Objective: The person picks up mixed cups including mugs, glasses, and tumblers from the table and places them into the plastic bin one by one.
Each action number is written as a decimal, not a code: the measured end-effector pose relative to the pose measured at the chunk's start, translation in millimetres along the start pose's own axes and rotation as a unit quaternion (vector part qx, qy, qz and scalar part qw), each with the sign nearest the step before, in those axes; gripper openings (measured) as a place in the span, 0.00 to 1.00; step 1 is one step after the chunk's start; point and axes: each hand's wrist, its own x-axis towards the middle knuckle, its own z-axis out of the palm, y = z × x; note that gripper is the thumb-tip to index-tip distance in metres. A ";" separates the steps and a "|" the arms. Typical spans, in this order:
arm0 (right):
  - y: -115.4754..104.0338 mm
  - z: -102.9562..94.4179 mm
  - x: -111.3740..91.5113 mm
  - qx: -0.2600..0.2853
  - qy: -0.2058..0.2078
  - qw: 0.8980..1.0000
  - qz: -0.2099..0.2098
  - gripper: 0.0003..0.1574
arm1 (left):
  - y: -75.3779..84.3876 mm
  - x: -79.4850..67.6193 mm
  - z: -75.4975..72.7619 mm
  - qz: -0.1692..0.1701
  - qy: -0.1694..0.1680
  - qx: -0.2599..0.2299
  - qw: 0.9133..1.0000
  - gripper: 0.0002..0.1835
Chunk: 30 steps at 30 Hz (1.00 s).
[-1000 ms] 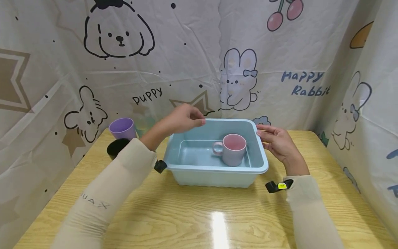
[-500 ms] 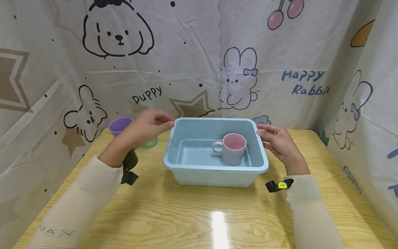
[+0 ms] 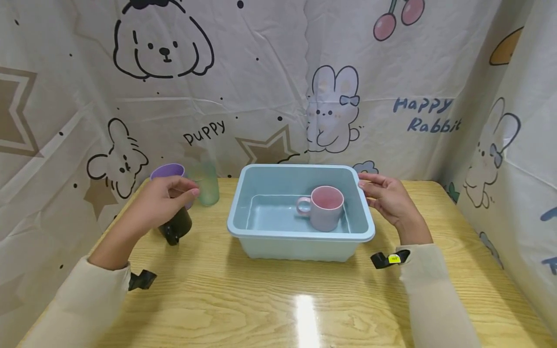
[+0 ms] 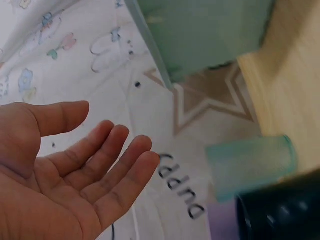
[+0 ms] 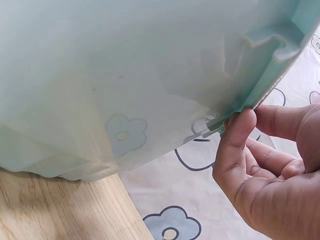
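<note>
My left hand [image 3: 158, 205] hovers over the cups at the left with relaxed fingers, holding nothing; the left wrist view shows its palm bare. Below it is a black mug [image 3: 180, 224], partly covered by the hand. A purple cup [image 3: 167, 170] stands behind, mostly hidden, and a translucent green cup [image 3: 207, 187] is just right of the fingertips. My right hand [image 3: 391, 203] pinches the right rim of a light blue plastic basin [image 3: 300, 236] between thumb and forefinger, as the right wrist view shows. Inside the basin, toward its right, a pink mug [image 3: 326, 216] stands upright, handle facing left.
The wooden table [image 3: 261, 299] carries the basin at its middle and the cups at its left. A white printed curtain [image 3: 261, 87] hangs close behind the table and along both sides.
My left hand has moved left from above the basin, past its left rim, to over the cups. The green cup and black mug now show more. My right hand stays at the basin's rim.
</note>
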 end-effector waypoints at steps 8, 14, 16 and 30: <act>1.5 1.3 0.2 0.015 -0.002 1.000 0.001 0.33 | -45.2 -23.7 -2.6 -0.076 0.020 0.012 0.997 0.24; 1.4 0.8 1.2 0.009 -0.001 1.000 -0.002 0.33 | -78.9 -35.6 -6.0 -0.130 -0.008 -0.017 0.991 0.28; 0.7 0.6 1.3 0.008 -0.001 1.000 -0.003 0.33 | -91.2 -36.0 -6.0 -0.154 -0.036 -0.044 0.986 0.29; -0.2 0.8 0.9 0.015 0.000 1.000 0.000 0.33 | -143.9 -28.0 6.9 -0.188 -0.146 -0.279 0.930 0.29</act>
